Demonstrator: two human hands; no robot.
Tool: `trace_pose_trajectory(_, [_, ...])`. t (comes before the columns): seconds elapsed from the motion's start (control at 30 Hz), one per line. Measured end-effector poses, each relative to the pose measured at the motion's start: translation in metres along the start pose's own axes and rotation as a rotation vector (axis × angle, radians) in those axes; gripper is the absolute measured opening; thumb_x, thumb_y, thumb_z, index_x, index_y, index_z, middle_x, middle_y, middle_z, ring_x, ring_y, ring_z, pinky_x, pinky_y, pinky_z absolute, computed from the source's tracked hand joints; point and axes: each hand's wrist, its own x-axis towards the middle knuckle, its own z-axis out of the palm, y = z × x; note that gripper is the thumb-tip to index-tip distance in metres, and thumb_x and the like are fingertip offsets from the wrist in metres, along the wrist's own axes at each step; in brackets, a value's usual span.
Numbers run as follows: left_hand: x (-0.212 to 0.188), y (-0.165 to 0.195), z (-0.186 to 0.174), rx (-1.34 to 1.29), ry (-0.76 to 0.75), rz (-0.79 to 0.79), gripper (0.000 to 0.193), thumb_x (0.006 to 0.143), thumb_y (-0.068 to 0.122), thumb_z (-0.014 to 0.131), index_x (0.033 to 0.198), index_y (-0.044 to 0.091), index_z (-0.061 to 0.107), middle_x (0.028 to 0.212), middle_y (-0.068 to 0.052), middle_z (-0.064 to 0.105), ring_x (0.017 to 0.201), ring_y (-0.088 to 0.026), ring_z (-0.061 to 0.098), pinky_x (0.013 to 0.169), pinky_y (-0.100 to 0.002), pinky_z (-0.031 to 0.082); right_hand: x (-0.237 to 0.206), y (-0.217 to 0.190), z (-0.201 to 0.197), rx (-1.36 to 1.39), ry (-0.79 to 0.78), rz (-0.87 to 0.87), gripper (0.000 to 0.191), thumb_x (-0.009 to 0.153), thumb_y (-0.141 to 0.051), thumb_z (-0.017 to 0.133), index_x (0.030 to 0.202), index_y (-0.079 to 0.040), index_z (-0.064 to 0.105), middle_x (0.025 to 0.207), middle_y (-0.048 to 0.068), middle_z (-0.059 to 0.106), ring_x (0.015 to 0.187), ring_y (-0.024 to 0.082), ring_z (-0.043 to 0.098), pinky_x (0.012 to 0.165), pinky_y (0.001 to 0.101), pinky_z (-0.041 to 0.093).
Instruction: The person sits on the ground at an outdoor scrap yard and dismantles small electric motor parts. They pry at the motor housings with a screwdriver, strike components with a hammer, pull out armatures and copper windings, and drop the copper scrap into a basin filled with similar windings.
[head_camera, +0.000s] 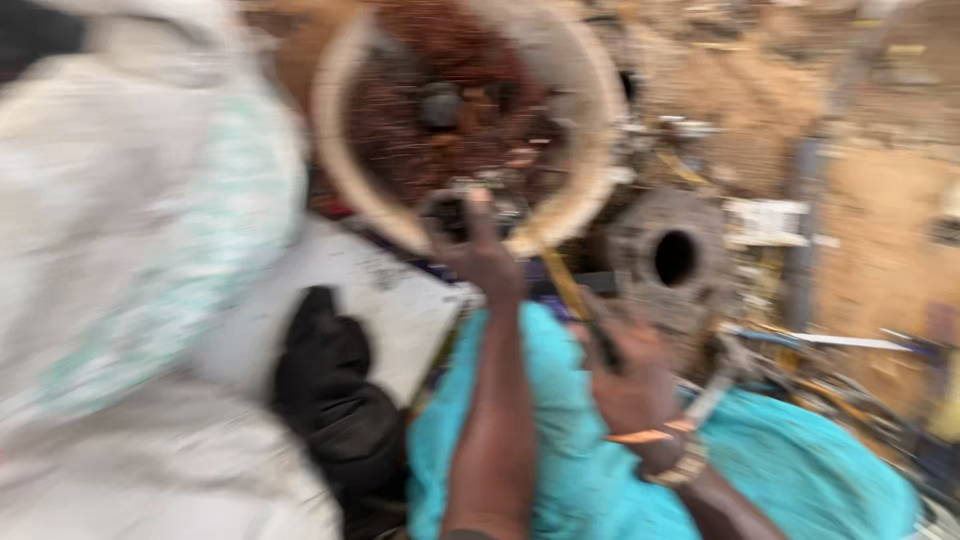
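The frame is heavily blurred by motion. My left hand (482, 250) reaches forward and touches the lower rim of a round, pale-rimmed bowl (350, 165) that holds dark reddish-brown matter. My right hand (630, 380) is closed around a thin tool with a yellow shaft (565, 285) that points up toward the bowl. A watch and a thin orange band sit on my right wrist. Turquoise cloth (780, 470) lies beneath both forearms.
A large white bag or sack (130, 250) fills the left side. A black bundle (335, 395) lies beside a whitish sheet (390, 300). A grey metal part with a round hole (672, 258) sits right of the bowl, amid cluttered metal scrap. Sandy ground lies beyond.
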Motion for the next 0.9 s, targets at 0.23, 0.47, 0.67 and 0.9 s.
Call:
trace_pose_trajectory(0.23, [0.004, -0.004, 0.003, 0.143, -0.123, 0.103, 0.015, 0.100, 0.006, 0.066, 0.110, 0.003, 0.054, 0.107, -0.007, 0.051, 0.091, -0.015, 0.052, 0.080, -0.031, 0.049, 0.010, -0.010, -0.007, -0.337, 0.026, -0.163, 0.047, 0.088, -0.012, 0.071, 0.135, -0.013, 0.066, 0.107, 0.014, 0.071, 0.070, 0.035, 0.069, 0.058, 0.0470, 0.054])
trace_pose_trajectory(0.47, [0.015, -0.009, -0.003, -0.025, -0.154, 0.025, 0.017, 0.096, 0.000, 0.063, 0.111, 0.002, 0.056, 0.109, -0.008, 0.049, 0.089, -0.015, 0.053, 0.077, -0.031, 0.055, 0.040, 0.019, -0.046, -0.548, -0.163, -0.462, 0.069, 0.079, -0.001, 0.061, 0.147, -0.009, 0.052, 0.117, 0.018, 0.067, 0.071, 0.030, 0.070, 0.051, 0.0418, 0.056])
trace_pose_trajectory(0.67, [0.017, -0.013, -0.006, -0.296, -0.117, -0.197, 0.024, 0.084, -0.001, 0.060, 0.106, 0.006, 0.058, 0.096, -0.009, 0.056, 0.076, -0.019, 0.060, 0.059, -0.034, 0.061, 0.078, 0.029, -0.083, -0.835, -0.350, -0.571, 0.074, 0.080, -0.002, 0.062, 0.151, -0.018, 0.051, 0.118, 0.013, 0.065, 0.067, 0.023, 0.069, 0.052, 0.0386, 0.058])
trace_pose_trajectory(0.9, [0.016, -0.002, -0.003, -0.356, -0.060, -0.193, 0.020, 0.084, 0.007, 0.062, 0.105, 0.007, 0.060, 0.097, -0.006, 0.056, 0.081, -0.018, 0.064, 0.062, -0.036, 0.067, 0.066, 0.039, -0.066, -0.092, -0.205, -0.205, 0.045, 0.085, -0.008, 0.075, 0.129, -0.017, 0.070, 0.103, 0.004, 0.077, 0.073, 0.016, 0.073, 0.058, 0.0300, 0.061])
